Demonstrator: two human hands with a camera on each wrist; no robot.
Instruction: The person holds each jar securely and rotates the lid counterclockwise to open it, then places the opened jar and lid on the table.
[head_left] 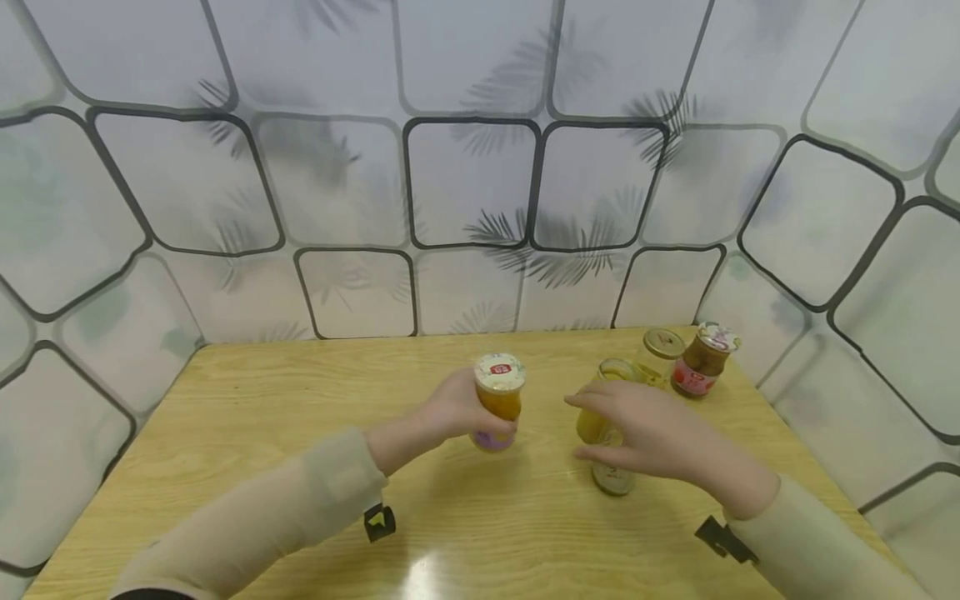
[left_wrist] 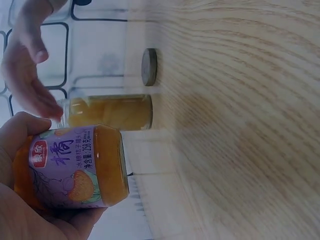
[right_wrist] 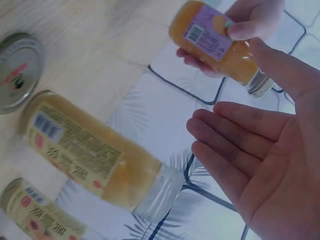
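The purple-labelled jar is held clear of the desk, roughly over its middle between the left and right edges, upright and with its lid on. It sits inside the left grip, fingers and thumb curled firmly round its side. To steady it well, keep the hold on the glass below the lid and the base level — a tilt would strain the wrist — and bring any contact with the desk down softly. The right grip lies nearer the right edge, its fingers extended, thumb apart, holding nothing; it should keep off the mouth of the lidless jar close by. A loose lid lies flat just in front. Toward the far right corner stand a gold-lidded jar and a red-labelled jar.
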